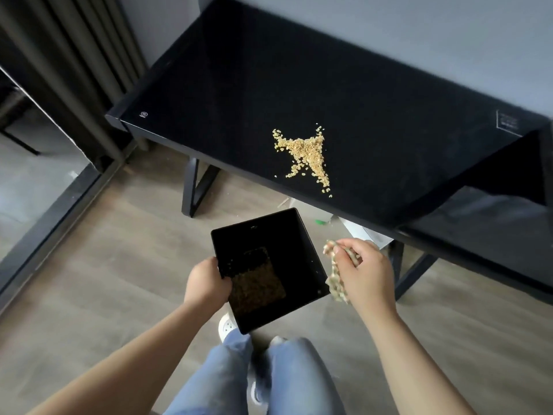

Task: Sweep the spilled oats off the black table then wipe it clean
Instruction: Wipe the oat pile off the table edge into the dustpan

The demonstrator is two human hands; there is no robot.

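A pile of pale oats [308,155] lies on the black table [239,94], close to its front edge. My left hand [206,284] grips the left rim of a black square bin [296,244], held below the table's front edge; oats lie at its bottom. My right hand [363,272] is just right of the bin and holds a beige knobbly cloth [335,280] that hangs down over the bin's right rim.
Wooden floor [104,280] lies under me. A dark curtain [74,55] and a glass door frame stand at the left. A lower black shelf [484,232] sits at the right under the table. White items and something green lie beneath the table.
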